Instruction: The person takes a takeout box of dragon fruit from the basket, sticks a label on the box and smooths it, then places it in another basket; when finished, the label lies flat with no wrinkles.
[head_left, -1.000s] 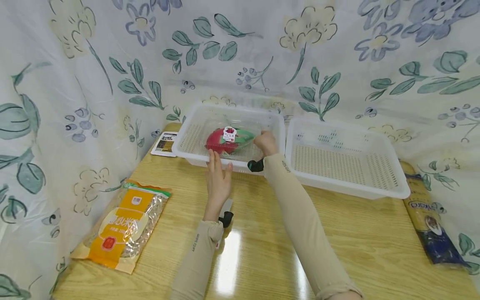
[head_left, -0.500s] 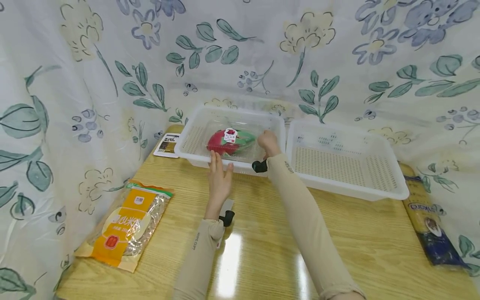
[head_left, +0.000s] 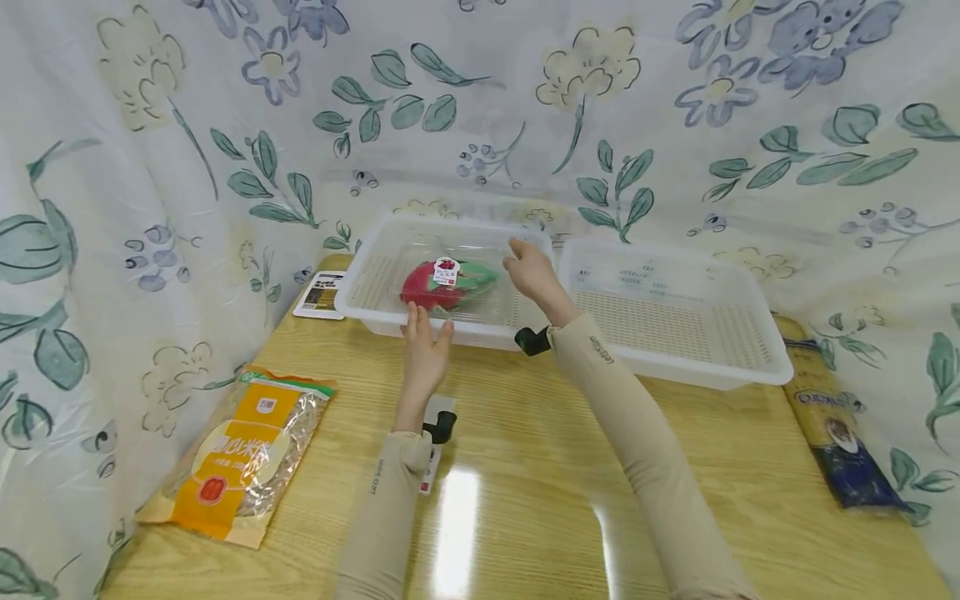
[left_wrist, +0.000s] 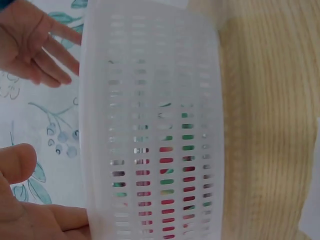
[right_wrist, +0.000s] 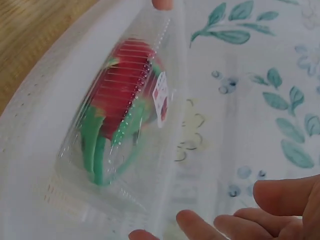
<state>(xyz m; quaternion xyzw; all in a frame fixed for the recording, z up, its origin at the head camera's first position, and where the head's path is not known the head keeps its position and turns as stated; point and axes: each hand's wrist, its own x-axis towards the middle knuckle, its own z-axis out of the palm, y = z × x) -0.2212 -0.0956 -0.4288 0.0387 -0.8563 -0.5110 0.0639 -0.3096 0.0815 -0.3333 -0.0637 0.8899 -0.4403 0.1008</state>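
Note:
A red and green dragon fruit [head_left: 420,287], probably a model, lies in a clear plastic box [right_wrist: 70,165] with a round-topped white label. The box sits inside the left white perforated basket [head_left: 480,332]. My left hand [head_left: 425,358] rests its straight fingertips at the front rim of this basket, by the box's near left side. Over the basket's right end is my right hand [head_left: 536,275], apart from the box, its fingers loosely bent with nothing in them. In the left wrist view the red and green show through the slots of the basket wall [left_wrist: 155,100].
A second white basket [head_left: 652,329] stands to the right. An orange food bag [head_left: 247,458] lies at left, a gold and blue bag [head_left: 847,433] at far right. A small white packet [head_left: 315,296] is beside the left basket. A flat packet [head_left: 431,467] lies partly under my left wrist.
My right hand has loosened from a curled pose at the box's right end and lifted away from it. My left hand stays at the front rim. The view has shifted slightly.

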